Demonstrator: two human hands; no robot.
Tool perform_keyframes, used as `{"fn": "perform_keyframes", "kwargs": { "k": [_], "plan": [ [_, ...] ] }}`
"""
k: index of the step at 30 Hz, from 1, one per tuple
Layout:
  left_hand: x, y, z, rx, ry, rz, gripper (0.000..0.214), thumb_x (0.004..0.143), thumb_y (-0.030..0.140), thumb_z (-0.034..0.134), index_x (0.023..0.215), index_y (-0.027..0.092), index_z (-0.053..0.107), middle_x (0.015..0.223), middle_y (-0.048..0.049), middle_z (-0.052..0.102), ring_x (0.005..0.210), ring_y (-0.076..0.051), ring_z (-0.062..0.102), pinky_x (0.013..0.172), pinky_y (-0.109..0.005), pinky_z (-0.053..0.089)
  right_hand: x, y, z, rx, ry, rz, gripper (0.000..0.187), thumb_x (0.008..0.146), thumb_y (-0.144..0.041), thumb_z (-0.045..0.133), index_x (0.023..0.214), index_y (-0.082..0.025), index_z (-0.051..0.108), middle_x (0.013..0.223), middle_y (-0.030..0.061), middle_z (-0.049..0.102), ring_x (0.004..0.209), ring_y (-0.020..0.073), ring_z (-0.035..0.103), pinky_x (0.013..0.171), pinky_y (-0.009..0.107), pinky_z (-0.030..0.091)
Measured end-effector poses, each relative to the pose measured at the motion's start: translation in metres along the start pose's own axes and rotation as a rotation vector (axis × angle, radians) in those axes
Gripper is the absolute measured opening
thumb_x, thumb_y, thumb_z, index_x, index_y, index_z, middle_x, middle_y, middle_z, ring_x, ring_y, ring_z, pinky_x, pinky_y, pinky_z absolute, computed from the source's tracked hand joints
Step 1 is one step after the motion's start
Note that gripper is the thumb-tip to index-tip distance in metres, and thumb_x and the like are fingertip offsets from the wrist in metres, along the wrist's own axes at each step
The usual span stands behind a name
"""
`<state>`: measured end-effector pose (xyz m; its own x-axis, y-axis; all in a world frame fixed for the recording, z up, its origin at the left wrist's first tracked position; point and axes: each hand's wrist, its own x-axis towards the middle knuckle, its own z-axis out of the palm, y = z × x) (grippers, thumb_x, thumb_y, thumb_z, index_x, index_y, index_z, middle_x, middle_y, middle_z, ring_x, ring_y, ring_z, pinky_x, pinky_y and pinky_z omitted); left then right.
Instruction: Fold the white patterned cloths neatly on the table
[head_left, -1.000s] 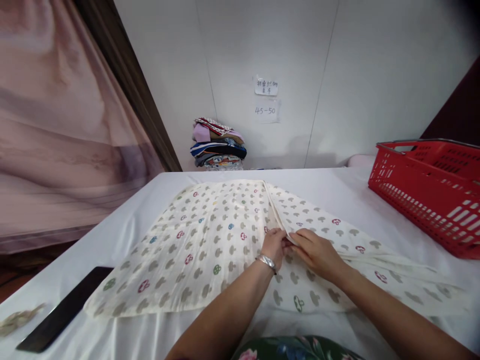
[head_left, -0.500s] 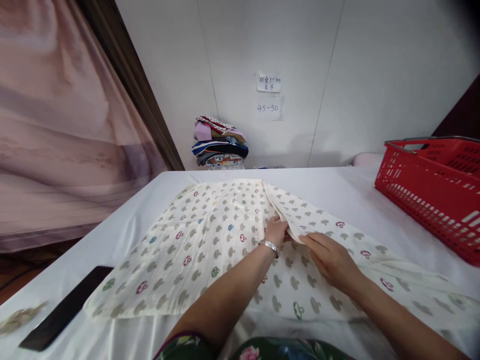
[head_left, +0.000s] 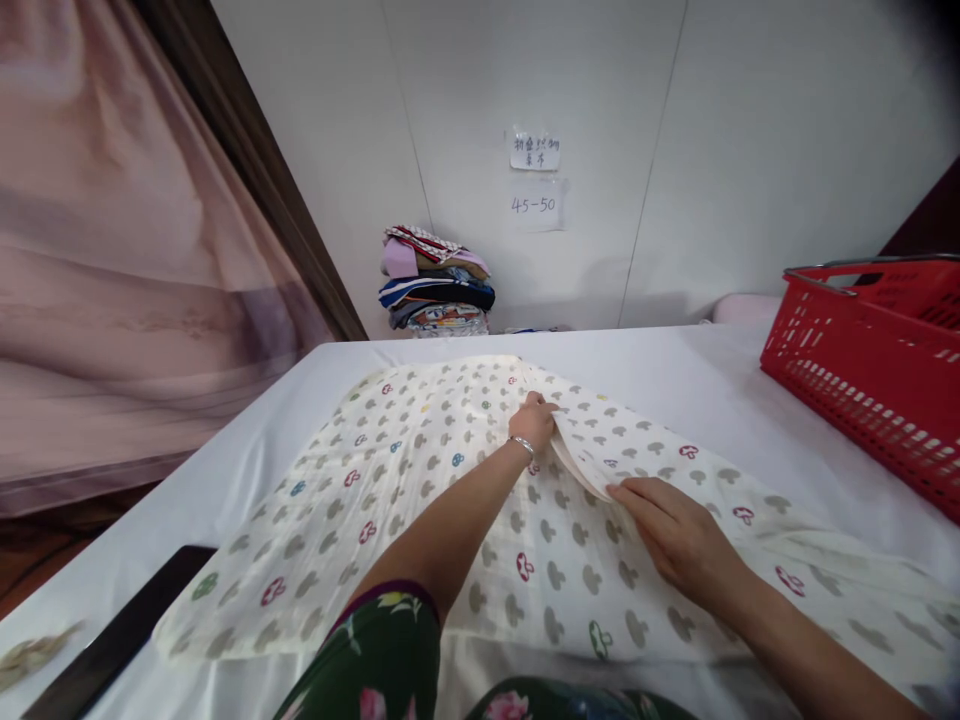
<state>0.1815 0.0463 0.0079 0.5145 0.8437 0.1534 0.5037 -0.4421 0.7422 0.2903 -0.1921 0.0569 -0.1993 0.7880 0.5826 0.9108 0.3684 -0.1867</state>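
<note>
A cream cloth (head_left: 420, 480) printed with grey mushrooms and a few red, green and blue ones lies spread over the white table. Its right part is folded back, leaving a raised edge that runs from the far side toward me. My left hand (head_left: 534, 422), with a silver bracelet at the wrist, is closed on that edge near its far end; the fingertips are partly hidden. Closer to me, my right hand (head_left: 667, 530) pinches the same edge between thumb and fingers. The stretch of edge between both hands is lifted slightly.
A red plastic basket (head_left: 870, 370) stands at the table's right side. Folded fabrics (head_left: 436, 285) are stacked by the wall. A flat black object (head_left: 124, 635) and a small beige bundle (head_left: 34, 655) lie at the near left. Pink curtains (head_left: 135, 250) hang left of the white table (head_left: 645, 365).
My left hand has slid along the cloth's edge, away from me toward its far end. My right hand keeps its pinch in nearly the same place. The view has shifted slightly.
</note>
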Motion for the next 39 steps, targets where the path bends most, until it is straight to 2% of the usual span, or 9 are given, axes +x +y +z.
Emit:
{"fn": "perform_keyframes", "kwargs": {
  "k": [3, 6, 12, 18, 24, 28, 31, 35, 39],
  "plan": [
    [0.009, -0.001, -0.009, -0.009, -0.039, 0.153, 0.019, 0.072, 0.012, 0.053, 0.078, 0.024, 0.067, 0.11, -0.0006, 0.056, 0.085, -0.016, 0.058, 0.085, -0.027, 0.043, -0.002, 0.004, -0.002, 0.006, 0.025, 0.014, 0.043, 0.082, -0.006, 0.038, 0.12, -0.021, 0.05, 0.105, 0.0098, 0.059, 0.093, 0.0208, 0.058, 0.074, 0.034, 0.051],
    [0.011, -0.005, -0.021, -0.133, -0.059, 0.253, 0.024, 0.071, 0.01, 0.05, 0.083, 0.023, 0.066, 0.108, -0.0023, 0.059, 0.092, -0.017, 0.058, 0.089, -0.028, 0.042, -0.006, 0.01, -0.007, 0.01, 0.036, 0.081, 0.041, 0.083, -0.009, 0.039, 0.121, -0.022, 0.049, 0.107, 0.0105, 0.058, 0.096, 0.0211, 0.057, 0.076, 0.034, 0.051],
    [-0.002, -0.014, -0.028, -0.296, -0.186, 0.164, 0.023, 0.064, 0.014, 0.056, 0.081, 0.025, 0.067, 0.095, -0.0015, 0.066, 0.093, -0.02, 0.058, 0.091, -0.029, 0.042, -0.009, 0.014, -0.016, 0.026, 0.08, 0.206, 0.037, 0.086, -0.015, 0.041, 0.12, -0.025, 0.05, 0.109, 0.0085, 0.057, 0.101, 0.0218, 0.056, 0.083, 0.036, 0.05],
    [-0.006, -0.012, -0.023, -0.164, -0.198, 0.271, 0.03, 0.061, 0.009, 0.055, 0.084, 0.025, 0.066, 0.086, -0.0003, 0.065, 0.075, -0.016, 0.059, 0.08, -0.027, 0.045, -0.004, 0.01, -0.021, 0.01, 0.086, 0.226, 0.036, 0.087, -0.015, 0.041, 0.12, -0.027, 0.048, 0.109, 0.0079, 0.055, 0.105, 0.022, 0.053, 0.088, 0.038, 0.047],
    [0.003, -0.008, -0.023, -0.09, -0.214, 0.356, 0.032, 0.063, 0.006, 0.051, 0.085, 0.022, 0.067, 0.092, -0.0019, 0.063, 0.084, -0.016, 0.058, 0.082, -0.026, 0.044, 0.0, 0.011, -0.029, -0.002, 0.113, 0.269, 0.031, 0.087, -0.017, 0.042, 0.116, -0.025, 0.05, 0.108, 0.0078, 0.055, 0.103, 0.0213, 0.053, 0.088, 0.036, 0.045],
    [0.012, -0.003, -0.024, -0.01, -0.227, 0.331, 0.023, 0.066, 0.01, 0.054, 0.078, 0.023, 0.069, 0.09, -0.0016, 0.064, 0.081, -0.016, 0.059, 0.08, -0.025, 0.044, 0.003, 0.015, -0.038, 0.022, 0.092, 0.3, 0.035, 0.087, -0.018, 0.041, 0.121, -0.024, 0.047, 0.105, 0.0082, 0.055, 0.097, 0.0206, 0.054, 0.081, 0.034, 0.046],
    [0.019, 0.005, -0.026, 0.097, -0.185, 0.351, 0.018, 0.068, 0.015, 0.057, 0.077, 0.024, 0.07, 0.087, -0.003, 0.065, 0.09, -0.021, 0.056, 0.082, -0.029, 0.044, 0.006, 0.019, -0.044, 0.055, 0.068, 0.339, 0.035, 0.087, -0.019, 0.041, 0.121, -0.023, 0.048, 0.099, 0.0076, 0.055, 0.089, 0.0188, 0.055, 0.074, 0.031, 0.046],
    [0.029, 0.019, -0.031, 0.152, -0.122, 0.445, 0.013, 0.066, 0.015, 0.058, 0.072, 0.021, 0.068, 0.084, -0.004, 0.066, 0.1, -0.023, 0.052, 0.09, -0.034, 0.039, 0.01, 0.029, -0.055, 0.108, 0.048, 0.413, 0.029, 0.086, -0.023, 0.042, 0.113, -0.022, 0.054, 0.091, 0.0057, 0.056, 0.08, 0.0168, 0.055, 0.069, 0.029, 0.045],
    [0.035, 0.037, -0.04, 0.088, -0.128, 0.425, 0.005, 0.063, 0.02, 0.061, 0.068, 0.021, 0.063, 0.086, -0.0007, 0.066, 0.099, -0.021, 0.053, 0.096, -0.035, 0.035, 0.011, 0.052, -0.075, 0.157, 0.101, 0.535, 0.02, 0.082, -0.025, 0.046, 0.096, -0.022, 0.06, 0.088, 0.0034, 0.059, 0.081, 0.0171, 0.056, 0.07, 0.028, 0.044]
  ]
}}
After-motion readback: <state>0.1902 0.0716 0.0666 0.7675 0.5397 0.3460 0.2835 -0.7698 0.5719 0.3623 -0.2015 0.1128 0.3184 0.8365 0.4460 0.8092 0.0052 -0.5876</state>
